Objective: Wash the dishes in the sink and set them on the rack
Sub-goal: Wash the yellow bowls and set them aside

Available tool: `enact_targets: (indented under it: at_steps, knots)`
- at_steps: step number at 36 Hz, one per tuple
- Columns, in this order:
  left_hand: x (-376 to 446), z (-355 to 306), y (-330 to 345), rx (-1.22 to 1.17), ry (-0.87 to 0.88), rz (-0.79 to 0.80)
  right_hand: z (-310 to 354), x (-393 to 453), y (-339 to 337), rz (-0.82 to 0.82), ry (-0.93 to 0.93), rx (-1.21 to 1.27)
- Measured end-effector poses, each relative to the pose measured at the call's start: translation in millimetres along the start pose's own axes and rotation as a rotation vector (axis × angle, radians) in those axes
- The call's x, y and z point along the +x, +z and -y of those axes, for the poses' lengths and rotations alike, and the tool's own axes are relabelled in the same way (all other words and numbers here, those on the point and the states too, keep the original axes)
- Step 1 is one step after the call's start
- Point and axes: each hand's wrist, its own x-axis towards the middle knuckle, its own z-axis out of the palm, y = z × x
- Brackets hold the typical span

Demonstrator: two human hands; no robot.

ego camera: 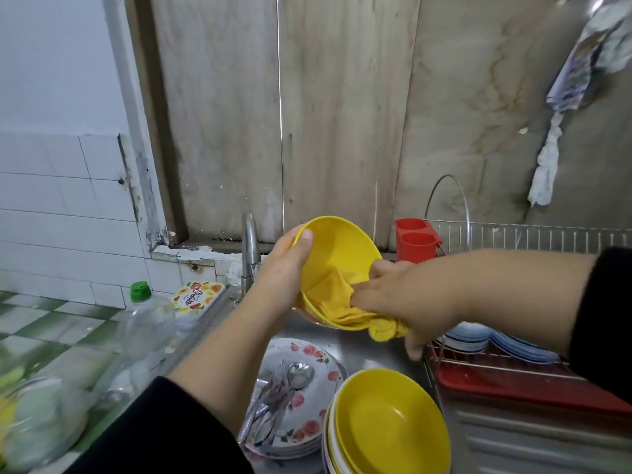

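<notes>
Yellow bowl (pixel 337 254), tilted over sink (pixel 372 350): left hand (pixel 282 271) grips rim; right hand (pixel 407 302) presses yellow cloth (pixel 342 299) inside; advisably wipe full circuit, rim steadied.

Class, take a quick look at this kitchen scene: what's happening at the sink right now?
A person is washing dishes. The left hand holds a yellow bowl tilted over the sink, while the right hand wipes inside it with a yellow cloth. Waiting in the sink are floral plates with spoons on top and a stack topped by another yellow dish. Blue plates already sit on the rack.
</notes>
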Motion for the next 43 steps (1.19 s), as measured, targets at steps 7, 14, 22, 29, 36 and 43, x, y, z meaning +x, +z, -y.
enact_targets:
  at_steps: [7, 14, 22, 29, 36, 43]
  knots:
    - [-2, -13, 10, -0.038, 0.000, -0.022, 12, 21, 41, -0.687, -0.054, 0.136]
    - [-24, 3, 28, -0.113, 0.099, -0.121, 35, 24, 51, -0.822, 0.046, 0.578]
    - [-13, -1, 23, -0.192, -0.326, -0.165, 0, 5, 48, -0.734, -0.020, 0.004]
    - [-26, 11, 42, -0.342, -0.180, -0.077, 34, 10, 51, -0.705, 0.151, 0.488]
    - [-22, 10, 26, -0.440, -0.297, -0.170, 17, 1, 42, -0.754, -0.001, 0.097]
    - [-35, 11, 27, -0.348, -0.204, -0.043, 35, 10, 47, -0.787, 0.062, 0.470]
